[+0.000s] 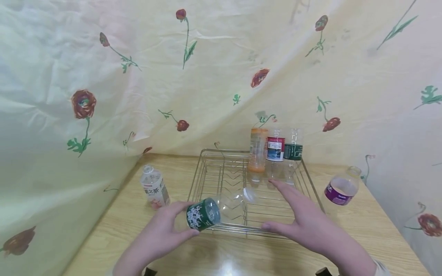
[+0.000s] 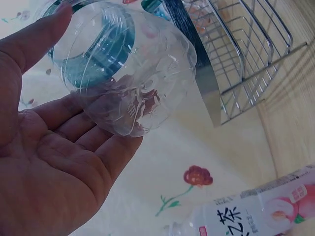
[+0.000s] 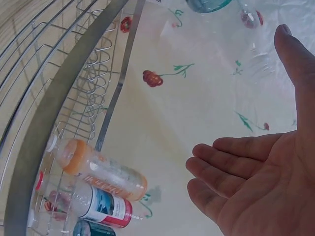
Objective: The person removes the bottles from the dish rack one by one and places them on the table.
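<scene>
My left hand holds a clear plastic bottle with a green label between thumb and fingers, tilted on its side over the front of a wire rack. In the left wrist view the same clear bottle crosses above the fingers. What looks like its white-tipped end points right, toward my right hand. That hand holds nothing; its thumb and fingers are spread apart over the rack's right front. The right wrist view shows its palm facing up with nothing on it.
At the rack's back right, an orange-ended bottle, a red-labelled bottle and a green-labelled bottle stand cap down. A peach tea bottle stands left of the rack; a purple-labelled bottle is at its right.
</scene>
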The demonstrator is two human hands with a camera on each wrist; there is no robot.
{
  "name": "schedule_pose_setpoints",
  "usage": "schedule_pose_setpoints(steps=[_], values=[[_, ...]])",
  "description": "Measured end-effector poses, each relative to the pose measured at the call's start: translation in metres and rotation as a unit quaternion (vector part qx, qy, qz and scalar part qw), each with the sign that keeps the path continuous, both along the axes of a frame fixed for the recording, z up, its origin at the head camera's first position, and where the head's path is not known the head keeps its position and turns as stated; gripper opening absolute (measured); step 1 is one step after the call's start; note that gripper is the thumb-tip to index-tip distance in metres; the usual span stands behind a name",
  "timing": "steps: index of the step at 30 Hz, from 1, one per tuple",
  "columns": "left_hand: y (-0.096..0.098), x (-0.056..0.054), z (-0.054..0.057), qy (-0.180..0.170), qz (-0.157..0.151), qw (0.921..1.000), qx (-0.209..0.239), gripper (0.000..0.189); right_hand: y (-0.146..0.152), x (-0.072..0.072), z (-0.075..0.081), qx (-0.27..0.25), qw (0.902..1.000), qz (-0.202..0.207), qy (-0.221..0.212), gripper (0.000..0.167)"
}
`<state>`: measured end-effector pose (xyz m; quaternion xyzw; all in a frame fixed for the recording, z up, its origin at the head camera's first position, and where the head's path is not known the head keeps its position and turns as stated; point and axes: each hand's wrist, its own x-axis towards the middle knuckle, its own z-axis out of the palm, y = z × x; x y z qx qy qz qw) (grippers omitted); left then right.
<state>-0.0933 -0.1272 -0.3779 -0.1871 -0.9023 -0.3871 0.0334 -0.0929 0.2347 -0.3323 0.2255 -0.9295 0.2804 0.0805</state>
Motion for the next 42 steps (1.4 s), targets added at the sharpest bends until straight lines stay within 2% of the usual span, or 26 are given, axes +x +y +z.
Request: schedule_pose_setpoints(steps=[6, 11, 16, 22, 29, 38, 42], values=[[-0.004, 0.000, 0.000, -0.004, 0.032, 0.9993, 0.020, 0.065, 0.010, 0.002, -0.003, -0.009, 0.9993, -0.020, -0.031, 0.101], [-0.010, 0.001, -0.002, -0.016, 0.051, 0.9981, 0.030, 0.065, 0.018, 0.004, -0.007, -0.008, 0.9983, -0.039, -0.043, 0.106], [-0.017, 0.003, -0.005, -0.012, 0.065, 0.9972, 0.034, 0.067, 0.026, 0.006, -0.012, -0.012, 0.9975, -0.052, -0.047, 0.104], [-0.022, 0.002, -0.007, 0.004, 0.068, 0.9966, 0.046, 0.069, 0.036, 0.005, -0.016, -0.013, 0.9969, -0.060, -0.050, 0.103], [-0.027, 0.001, -0.010, 0.013, 0.077, 0.9956, 0.051, 0.069, 0.048, 0.004, -0.022, 0.002, 0.9946, -0.087, -0.056, 0.107], [-0.033, 0.000, -0.019, 0.046, 0.083, 0.9941, 0.054, 0.069, 0.060, 0.003, -0.033, 0.002, 0.9941, -0.100, -0.043, 0.108], [-0.035, -0.001, -0.022, 0.056, 0.085, 0.9932, 0.056, 0.069, 0.065, 0.003, -0.040, 0.009, 0.9926, -0.108, -0.055, 0.110]])
